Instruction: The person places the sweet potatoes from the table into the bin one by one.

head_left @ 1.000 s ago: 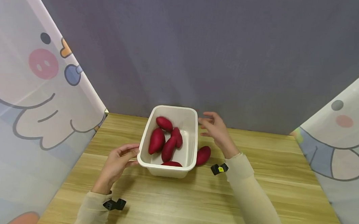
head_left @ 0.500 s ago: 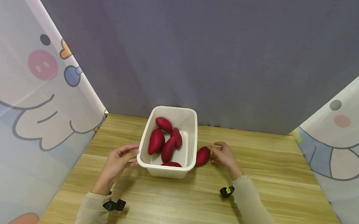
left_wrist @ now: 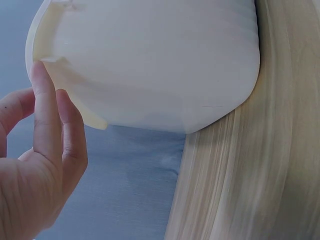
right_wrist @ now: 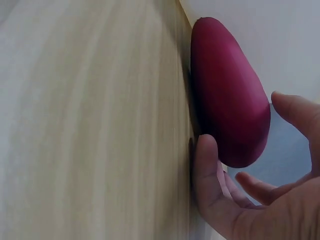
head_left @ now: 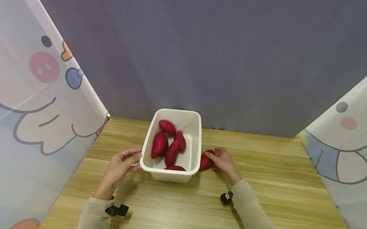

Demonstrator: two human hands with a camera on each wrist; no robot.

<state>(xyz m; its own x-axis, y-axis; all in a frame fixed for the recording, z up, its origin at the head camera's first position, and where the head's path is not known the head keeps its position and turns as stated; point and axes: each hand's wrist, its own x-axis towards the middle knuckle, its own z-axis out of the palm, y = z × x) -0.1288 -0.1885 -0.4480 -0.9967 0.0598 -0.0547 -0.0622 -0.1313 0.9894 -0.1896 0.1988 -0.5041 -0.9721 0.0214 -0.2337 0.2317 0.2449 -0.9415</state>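
Note:
A white plastic bin (head_left: 169,176) stands on the wooden table with several dark red sweet potatoes (head_left: 160,145) inside. At its left side my left hand (head_left: 120,166) touches the rim with its fingertips, fingers fairly straight; the left wrist view shows a fingertip against the rim's underside. One more sweet potato (right_wrist: 227,95) lies on the table against the bin's right wall. My right hand (head_left: 224,162) has its fingers on both sides of that sweet potato's near end, holding it; part of it is hidden beneath the fingers in the head view.
The wooden table (head_left: 277,168) extends to the right of the bin and in front of it. A grey curtain (head_left: 205,53) hangs right behind the table. Printed cartoon cloths (head_left: 19,95) rise along the left and right edges.
My right hand came down from beside the bin's far right rim to the sweet potato on the table, then moved left onto it. The left hand and the bin stay put.

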